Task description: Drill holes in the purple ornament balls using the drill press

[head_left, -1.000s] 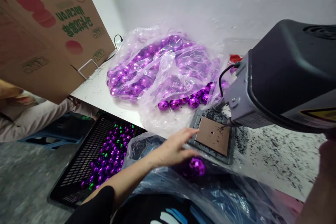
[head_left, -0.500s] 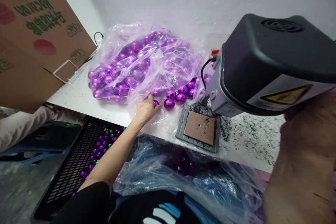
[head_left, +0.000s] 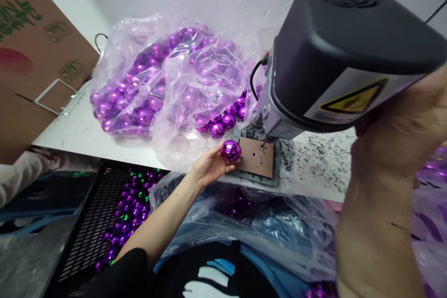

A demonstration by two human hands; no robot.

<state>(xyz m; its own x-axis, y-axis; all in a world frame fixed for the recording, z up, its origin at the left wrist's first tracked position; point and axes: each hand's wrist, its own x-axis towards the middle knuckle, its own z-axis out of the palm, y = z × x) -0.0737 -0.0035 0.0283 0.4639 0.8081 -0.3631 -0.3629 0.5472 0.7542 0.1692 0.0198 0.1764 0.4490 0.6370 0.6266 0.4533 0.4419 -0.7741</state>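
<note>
My left hand (head_left: 213, 165) holds a shiny purple faceted ball (head_left: 232, 150) between thumb and fingers, at the left edge of the drill press's base (head_left: 275, 178). A brown square board (head_left: 257, 157) with a small dark hole lies on that base. Above it hangs the black head of the drill press (head_left: 335, 51), which carries a yellow warning label. On the right, my right hand (head_left: 415, 107) reaches up behind the drill head, and its fingers are hidden there. More purple balls (head_left: 217, 129) spill from a clear plastic bag (head_left: 174, 79) behind my left hand.
Dark shavings (head_left: 314, 160) cover the white table right of the base. A cardboard box (head_left: 38, 70) stands at the left. Below the table edge are a black crate (head_left: 94, 216) with purple and green pieces and plastic sheeting (head_left: 265, 233) across my lap. Another person's sleeve (head_left: 21, 177) shows at left.
My left hand has come away from the bag's opening with a purple ball and moved right to the base. The view has shifted slightly. My right hand stays behind the drill head.
</note>
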